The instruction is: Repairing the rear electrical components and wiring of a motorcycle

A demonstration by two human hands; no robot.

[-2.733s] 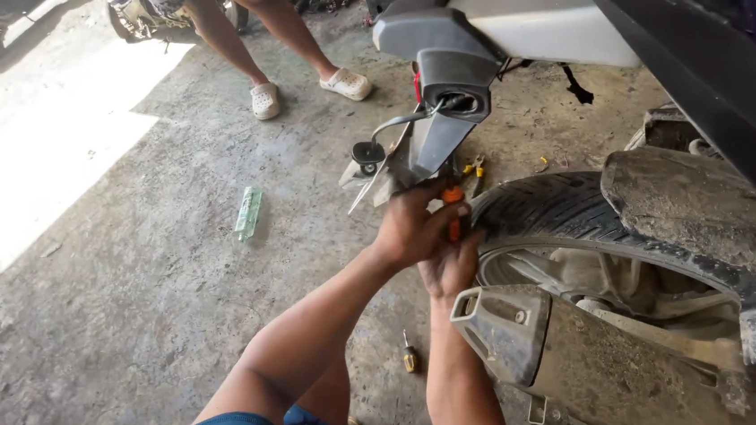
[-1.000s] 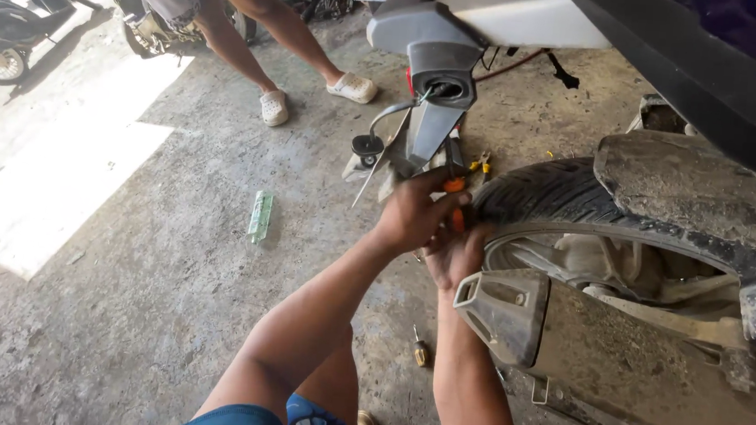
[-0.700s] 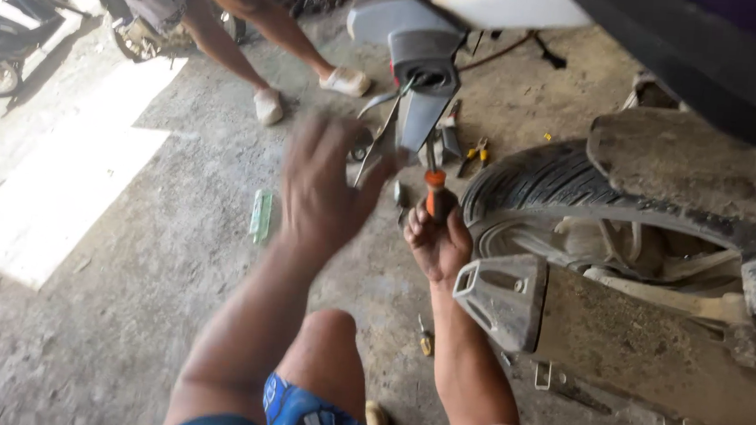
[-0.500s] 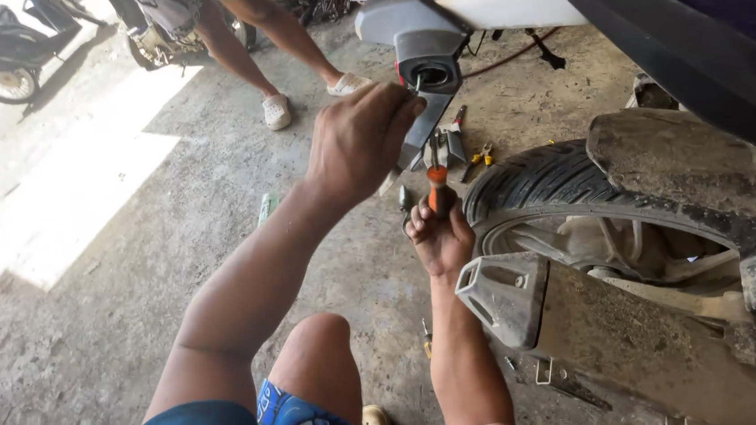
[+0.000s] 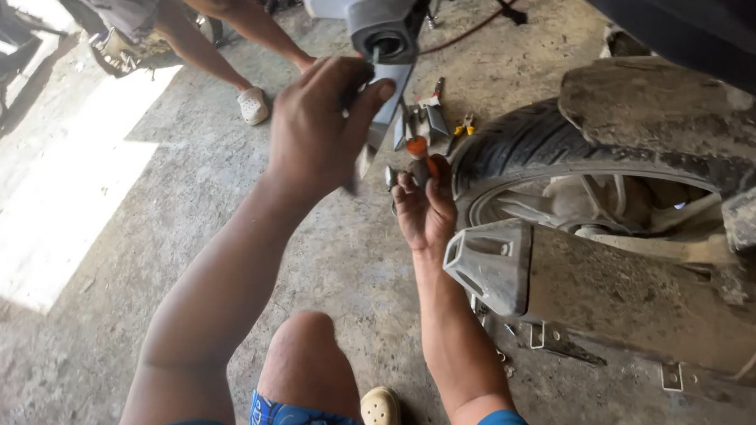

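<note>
Left hand (image 5: pixel 317 127) had come off the rear tyre (image 5: pixel 527 143), where a moment earlier both hands were bunched together over the screwdriver, and had risen to the grey tail piece (image 5: pixel 371 10) of the motorcycle. It now sat closed around a thin dark part hanging below that tail piece, thumb and fingers pinching it; what exactly the part was could not be made out. With that hand gone, the screwdriver was left to the right hand alone, so the work looked to have shifted from the tyre area up to the tail unit.

Right hand (image 5: pixel 423 212) stayed low, just beside the tyre and above the front end of the muddy exhaust silencer (image 5: pixel 605 293). Fingers were curled shut on an orange-handled screwdriver (image 5: pixel 417 153), handle end up; the shaft was hidden in the fist.

Screwdriver lay between the two hands, near the left hand's thumb but not touching it, and below the tail piece.

Loose small tools (image 5: pixel 435 118) lay on the concrete floor (image 5: pixel 79 243) behind the hands. Another person's legs and pale shoe (image 5: pixel 253 104) stood well apart, upper left.
</note>
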